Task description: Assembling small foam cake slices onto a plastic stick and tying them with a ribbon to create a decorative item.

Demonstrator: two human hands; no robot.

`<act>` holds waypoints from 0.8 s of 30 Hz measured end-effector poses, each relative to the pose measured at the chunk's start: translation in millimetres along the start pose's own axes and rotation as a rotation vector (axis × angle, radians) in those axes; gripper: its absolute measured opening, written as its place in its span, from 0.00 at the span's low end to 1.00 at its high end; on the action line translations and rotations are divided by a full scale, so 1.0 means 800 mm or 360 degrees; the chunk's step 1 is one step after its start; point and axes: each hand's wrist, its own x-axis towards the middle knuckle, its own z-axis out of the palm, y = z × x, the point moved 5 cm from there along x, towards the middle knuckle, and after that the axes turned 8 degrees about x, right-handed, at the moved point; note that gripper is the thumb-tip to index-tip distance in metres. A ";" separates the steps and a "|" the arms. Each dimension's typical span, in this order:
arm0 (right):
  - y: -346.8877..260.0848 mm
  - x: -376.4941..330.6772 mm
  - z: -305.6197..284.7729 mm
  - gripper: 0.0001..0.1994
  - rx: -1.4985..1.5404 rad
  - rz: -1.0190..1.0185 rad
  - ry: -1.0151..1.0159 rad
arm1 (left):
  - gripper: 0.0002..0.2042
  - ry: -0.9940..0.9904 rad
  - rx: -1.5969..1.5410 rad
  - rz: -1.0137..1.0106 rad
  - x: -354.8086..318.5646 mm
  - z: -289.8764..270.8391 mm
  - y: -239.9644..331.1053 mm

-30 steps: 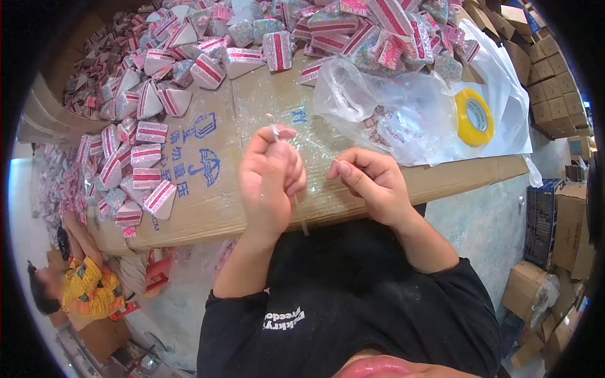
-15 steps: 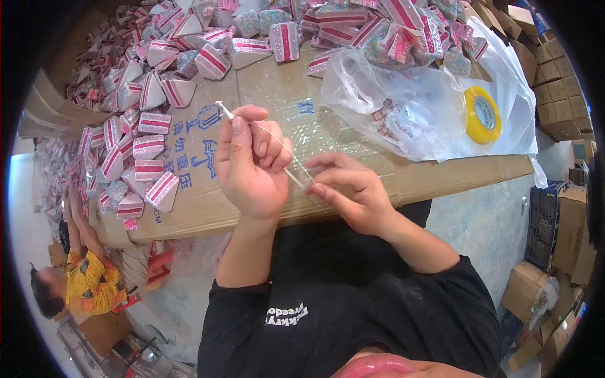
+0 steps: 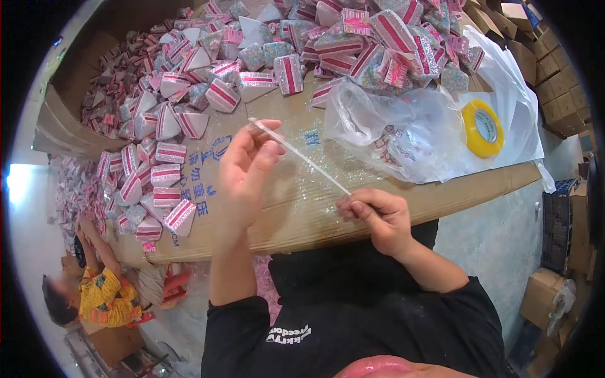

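Slender straight white strip [image 3: 309,162]: smooth and narrow, its material too fine to tell; it slants through the air between the two hands, above the cardboard.
Bare left hand [image 3: 242,183]: a little blurred, its fingers loosely curled; index finger and thumb lie about the strip's upper end – whether they press on it, I cannot tell.
Bare right hand [image 3: 381,220]: thumb and bent index finger pinch the strip's lower end, the other fingers folded in.
Broad brown cardboard surface [image 3: 296,223]: flat, with blue printed marks and a glossy, sparkling sheen.
Triangular white-and-pink wedges [image 3: 288,74]: chunky, cake-slice shapes, many with glittery sides and a deep pink stripe; they heap along the far side and cluster at the left.
Crumpled translucent plastic bag [image 3: 435,142]: thin, filmy and wrinkled, lying right of the hands.
Thick yellow ring of tape [image 3: 485,150]: smooth and shiny – resting on a creased white sheet [image 3: 524,135] beside the bag.
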 end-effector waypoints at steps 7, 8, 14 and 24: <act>-0.012 -0.017 -0.038 0.07 -0.0032 -0.0062 0.0217 | 0.18 0.0114 0.0967 -0.0063 0.131 -0.030 -0.054; -0.014 -0.021 -0.044 0.07 -0.0042 -0.0084 0.0243 | 0.24 0.0135 0.1245 -0.0157 0.154 -0.013 -0.046; -0.015 -0.042 -0.052 0.07 -0.0072 -0.0050 0.0347 | 0.33 0.0371 0.2136 -0.0205 0.226 0.047 -0.076; -0.019 -0.046 -0.051 0.08 -0.0057 -0.0038 0.0330 | 0.31 0.0306 0.1206 0.0119 0.136 0.002 0.002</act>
